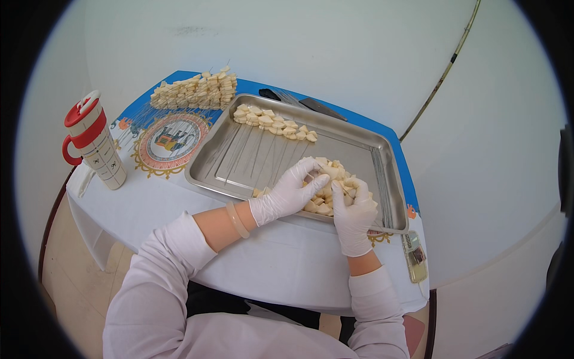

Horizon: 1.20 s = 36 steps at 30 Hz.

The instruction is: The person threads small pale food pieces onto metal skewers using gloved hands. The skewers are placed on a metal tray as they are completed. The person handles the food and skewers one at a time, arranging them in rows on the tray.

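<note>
My left hand [291, 190], in a white disposable glove, holds a pale food piece between thumb and fingers above the heap in the tray. Beside it on the right, my gloved right hand [355, 213] has its fingers closed on what looks like a thin metal skewer, partly hidden. Under both hands lies a heap of pale cut food pieces [323, 202] in a steel tray [291, 107]. Toward the tray's far left, skewers threaded with such pieces [265, 120] lie in a row. Loose metal skewers [382, 188] line the tray's right side.
More threaded skewers [197, 92] are stacked at the table's back left. A red-lidded tumbler [96, 143] stands at the left edge. Behind the tray lie a dark flat blade-like piece [323, 108] and thin skewers. A phone in a clear case [415, 258] lies at right.
</note>
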Motion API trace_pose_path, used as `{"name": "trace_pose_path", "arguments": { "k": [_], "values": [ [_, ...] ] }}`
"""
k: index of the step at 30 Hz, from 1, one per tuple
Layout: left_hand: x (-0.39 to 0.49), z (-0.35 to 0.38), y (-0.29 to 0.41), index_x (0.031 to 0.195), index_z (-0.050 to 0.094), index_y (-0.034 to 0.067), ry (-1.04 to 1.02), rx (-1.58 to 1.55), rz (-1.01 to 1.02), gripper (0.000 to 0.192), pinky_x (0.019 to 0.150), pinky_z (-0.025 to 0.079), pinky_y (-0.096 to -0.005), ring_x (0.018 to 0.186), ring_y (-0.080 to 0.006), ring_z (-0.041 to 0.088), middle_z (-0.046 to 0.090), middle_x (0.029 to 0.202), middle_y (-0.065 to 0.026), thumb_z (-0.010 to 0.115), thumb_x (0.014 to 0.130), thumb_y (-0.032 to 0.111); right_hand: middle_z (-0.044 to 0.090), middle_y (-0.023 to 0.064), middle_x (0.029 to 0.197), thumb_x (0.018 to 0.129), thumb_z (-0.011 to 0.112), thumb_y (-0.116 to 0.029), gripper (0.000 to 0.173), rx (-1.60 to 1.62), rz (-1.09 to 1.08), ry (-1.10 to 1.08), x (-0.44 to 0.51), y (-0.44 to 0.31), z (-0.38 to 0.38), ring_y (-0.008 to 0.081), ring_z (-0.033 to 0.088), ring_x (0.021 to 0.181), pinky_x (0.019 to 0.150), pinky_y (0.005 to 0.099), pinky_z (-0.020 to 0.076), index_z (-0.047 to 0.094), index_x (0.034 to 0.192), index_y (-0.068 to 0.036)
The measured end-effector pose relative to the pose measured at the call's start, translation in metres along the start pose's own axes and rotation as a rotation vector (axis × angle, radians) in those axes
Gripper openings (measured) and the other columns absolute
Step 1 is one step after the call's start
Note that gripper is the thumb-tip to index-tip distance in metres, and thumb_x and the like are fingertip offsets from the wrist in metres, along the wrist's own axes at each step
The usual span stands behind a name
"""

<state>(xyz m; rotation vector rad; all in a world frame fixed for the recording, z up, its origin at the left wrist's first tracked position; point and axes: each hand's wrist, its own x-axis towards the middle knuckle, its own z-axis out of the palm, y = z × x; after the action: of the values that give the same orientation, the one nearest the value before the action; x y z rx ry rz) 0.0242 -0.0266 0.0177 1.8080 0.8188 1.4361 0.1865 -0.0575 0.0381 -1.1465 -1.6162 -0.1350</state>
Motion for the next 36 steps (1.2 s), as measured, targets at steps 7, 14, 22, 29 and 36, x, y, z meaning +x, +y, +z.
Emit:
{"name": "trace_pose_path", "arguments": {
  "k": [7,14,22,29,36],
  "values": [
    [-0.001,0.002,0.0,0.116,0.058,0.004,0.061,-0.016,0.01,0.026,0.08,0.049,-0.0294,0.084,-0.0147,0.054,0.056,0.099,-0.007,0.063,0.097,0.021,0.062,0.0106,0.064,0.081,0.078,-0.04,0.039,-0.241,0.103,-0.071,0.003,-0.001,-0.004,0.0275,0.063,0.058,0.054,0.0388,0.0467,0.06,0.072,-0.007],
    [-0.001,0.001,-0.001,0.117,0.058,0.004,0.08,-0.035,-0.015,0.026,0.081,0.049,-0.0287,0.085,-0.0134,0.055,0.058,0.1,-0.0063,0.064,0.096,0.019,0.062,0.0125,0.064,0.082,0.076,-0.043,0.04,-0.234,0.139,-0.097,0.005,-0.006,-0.007,0.0301,0.063,0.058,0.056,0.0404,0.0475,0.062,0.072,-0.007],
    [0.0,0.001,0.001,0.112,0.061,0.003,0.082,-0.085,-0.059,0.023,0.082,0.05,-0.0292,0.087,-0.0131,0.058,0.06,0.101,-0.006,0.065,0.096,0.018,0.066,0.008,0.065,0.083,0.074,-0.048,0.038,-0.215,0.105,-0.094,0.002,0.005,-0.002,0.0253,0.061,0.058,0.055,0.0371,0.0475,0.071,0.08,-0.01],
    [-0.001,0.001,0.005,0.106,0.061,0.001,0.056,-0.005,-0.029,0.021,0.078,0.051,-0.0292,0.082,-0.0152,0.059,0.059,0.095,-0.0075,0.066,0.095,0.018,0.061,0.0075,0.061,0.084,0.072,-0.05,0.04,-0.204,0.093,-0.107,-0.001,0.006,-0.001,0.0258,0.058,0.056,0.054,0.0378,0.0448,0.069,0.078,-0.01],
    [-0.002,0.001,0.004,0.106,0.061,0.002,0.059,0.001,-0.01,0.021,0.078,0.05,-0.0294,0.082,-0.0148,0.058,0.059,0.095,-0.0067,0.066,0.095,0.019,0.059,0.0072,0.059,0.084,0.073,-0.049,0.042,-0.125,0.163,-0.117,-0.001,0.002,-0.002,0.0255,0.056,0.055,0.053,0.0375,0.0432,0.067,0.075,-0.009]
  ]
}}
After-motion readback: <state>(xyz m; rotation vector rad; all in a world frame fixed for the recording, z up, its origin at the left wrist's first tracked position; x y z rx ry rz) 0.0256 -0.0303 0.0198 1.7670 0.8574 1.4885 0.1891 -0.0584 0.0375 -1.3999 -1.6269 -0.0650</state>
